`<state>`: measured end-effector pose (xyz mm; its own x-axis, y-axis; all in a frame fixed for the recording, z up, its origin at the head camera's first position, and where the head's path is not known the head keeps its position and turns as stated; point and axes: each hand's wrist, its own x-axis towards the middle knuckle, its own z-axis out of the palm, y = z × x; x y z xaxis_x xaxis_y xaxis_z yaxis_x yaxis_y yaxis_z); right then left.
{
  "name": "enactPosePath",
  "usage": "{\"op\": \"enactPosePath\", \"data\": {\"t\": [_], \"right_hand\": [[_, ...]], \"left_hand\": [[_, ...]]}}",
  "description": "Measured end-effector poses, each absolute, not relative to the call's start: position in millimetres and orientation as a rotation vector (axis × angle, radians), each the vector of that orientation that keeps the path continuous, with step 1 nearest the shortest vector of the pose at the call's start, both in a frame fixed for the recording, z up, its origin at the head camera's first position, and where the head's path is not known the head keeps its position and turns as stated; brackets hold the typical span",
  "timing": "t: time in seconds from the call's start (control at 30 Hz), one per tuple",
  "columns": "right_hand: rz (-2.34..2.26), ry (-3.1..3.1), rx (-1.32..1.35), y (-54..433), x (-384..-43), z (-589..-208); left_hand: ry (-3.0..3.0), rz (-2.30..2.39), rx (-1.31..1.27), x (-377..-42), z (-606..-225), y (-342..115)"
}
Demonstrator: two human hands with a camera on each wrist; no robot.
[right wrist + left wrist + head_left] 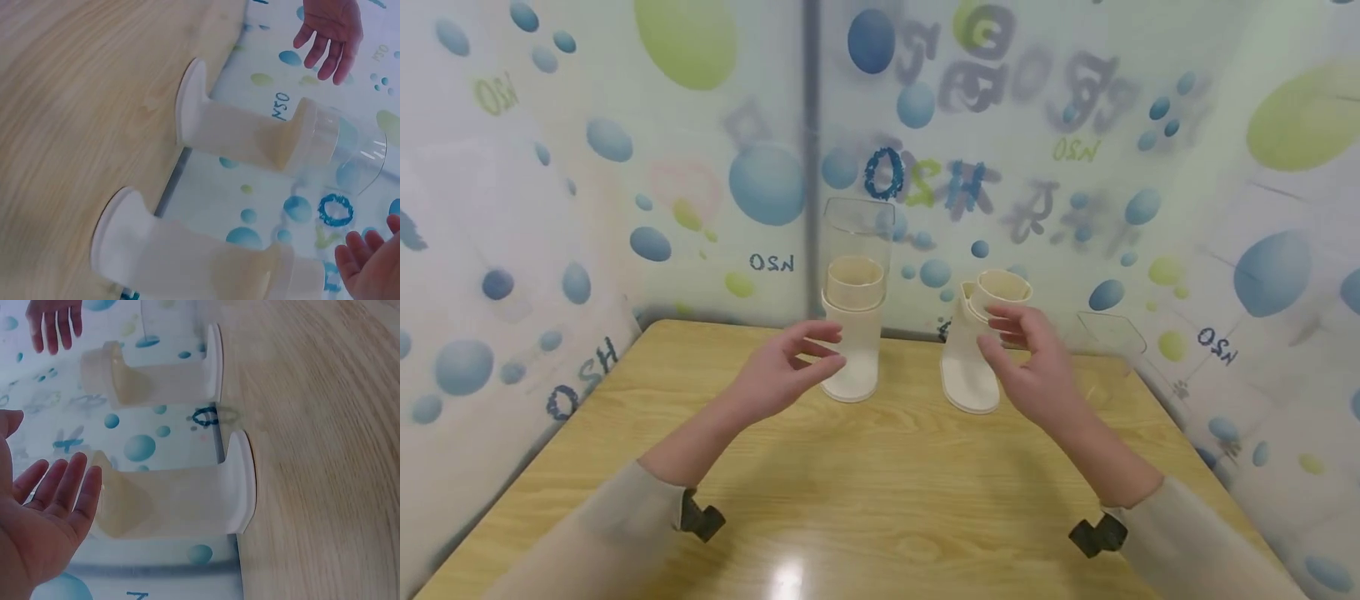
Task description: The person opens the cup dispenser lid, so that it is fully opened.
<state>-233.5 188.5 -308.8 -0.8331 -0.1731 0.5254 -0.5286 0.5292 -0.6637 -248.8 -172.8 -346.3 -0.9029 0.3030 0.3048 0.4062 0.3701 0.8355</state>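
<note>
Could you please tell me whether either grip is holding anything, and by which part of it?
Nothing is held: the left grip hovers near the left cream stand, the right grip near the right cream stand.

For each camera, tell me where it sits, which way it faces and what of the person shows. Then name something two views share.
Head: worn on the head, facing forward and down at the left cream stand and right cream stand on the table; left hand, right hand and sleeves show.
Left wrist: worn there, facing both stands past the left hand; both hands show.
Right wrist: worn there, facing both stands past the right hand; both hands show.
Shared: head and right wrist both show the clear container at the left stand's top.
</note>
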Motion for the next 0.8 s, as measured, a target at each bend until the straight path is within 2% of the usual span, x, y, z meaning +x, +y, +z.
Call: {"op": "enactPosePath", "data": {"t": [0.37,0.8], "right_hand": [[1.249,-2.464,0.683,133.4,-271.0,-280.5],[1.023,-2.57,0.673,84.7,-322.7,-243.7]], "left_hand": [[-2.524,-1.547,-0.544,-280.6,-328.4,-199.9],[-2.568,-1.654,-0.503,-344.0,-311.9,-189.9]]}}
